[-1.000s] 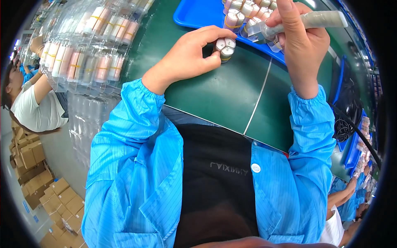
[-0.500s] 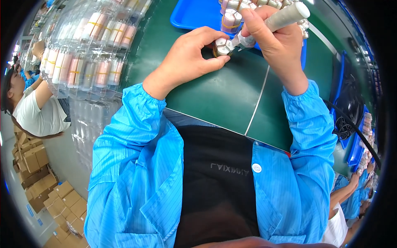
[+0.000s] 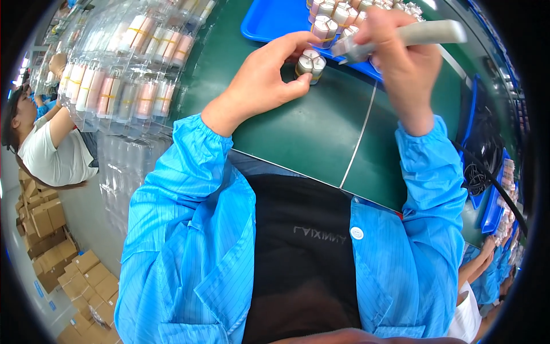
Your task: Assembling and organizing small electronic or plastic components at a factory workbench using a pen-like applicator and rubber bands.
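On the green table (image 3: 298, 129), a small round bundle of three white-topped tubes (image 3: 311, 62) stands upright with a yellow band round it. My left hand (image 3: 260, 80) curls about it from the left, with thumb and fingers against its sides. My right hand (image 3: 401, 63), somewhat blurred, grips a thick pale pen-like tool (image 3: 438, 32) with a narrow translucent tip. That tip points left and hangs apart from the bundle, near the edge of the blue tray (image 3: 260, 26). Another banded bundle (image 3: 324, 28) sits in the tray just beyond my left fingers.
Several more bundles crowd the tray. Clear plastic packs of banded tubes (image 3: 132, 86) are stacked at the left. Cardboard boxes (image 3: 54, 229) stand on the floor, near a person in a white shirt (image 3: 57, 149). A black cable (image 3: 495, 192) runs along the right, beside other blue trays.
My right hand has drawn the tool rightward, off the bundle's top, which its tip met before. The left hand stays with the bundle, which now shows more fully.
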Action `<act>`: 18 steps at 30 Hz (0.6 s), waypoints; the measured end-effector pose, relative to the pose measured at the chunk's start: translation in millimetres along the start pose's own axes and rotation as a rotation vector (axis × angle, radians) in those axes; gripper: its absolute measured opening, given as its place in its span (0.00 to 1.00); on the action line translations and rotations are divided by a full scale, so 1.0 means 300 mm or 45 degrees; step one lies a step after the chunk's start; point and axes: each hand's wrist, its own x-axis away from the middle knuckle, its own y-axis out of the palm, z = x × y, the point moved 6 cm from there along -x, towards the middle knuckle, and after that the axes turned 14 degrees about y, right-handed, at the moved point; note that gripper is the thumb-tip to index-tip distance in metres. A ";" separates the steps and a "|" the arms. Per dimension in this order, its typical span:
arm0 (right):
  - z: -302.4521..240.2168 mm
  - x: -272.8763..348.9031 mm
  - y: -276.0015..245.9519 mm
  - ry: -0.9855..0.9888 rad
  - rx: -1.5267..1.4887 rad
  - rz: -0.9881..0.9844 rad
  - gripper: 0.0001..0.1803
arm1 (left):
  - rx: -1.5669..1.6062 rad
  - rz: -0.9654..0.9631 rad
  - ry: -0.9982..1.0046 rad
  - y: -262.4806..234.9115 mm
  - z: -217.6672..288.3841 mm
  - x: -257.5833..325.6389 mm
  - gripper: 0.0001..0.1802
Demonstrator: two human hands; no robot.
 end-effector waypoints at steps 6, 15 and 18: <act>-0.051 -0.015 -0.022 -0.055 -0.095 0.084 0.12 | -0.386 -0.187 0.297 -0.023 0.046 0.038 0.26; 0.027 -0.058 0.021 -0.607 -1.493 -0.453 0.12 | -0.501 -0.249 0.421 0.024 0.058 0.005 0.25; -0.070 0.008 -0.036 -0.091 -0.113 0.072 0.13 | -0.495 -0.262 0.404 0.019 0.071 0.012 0.23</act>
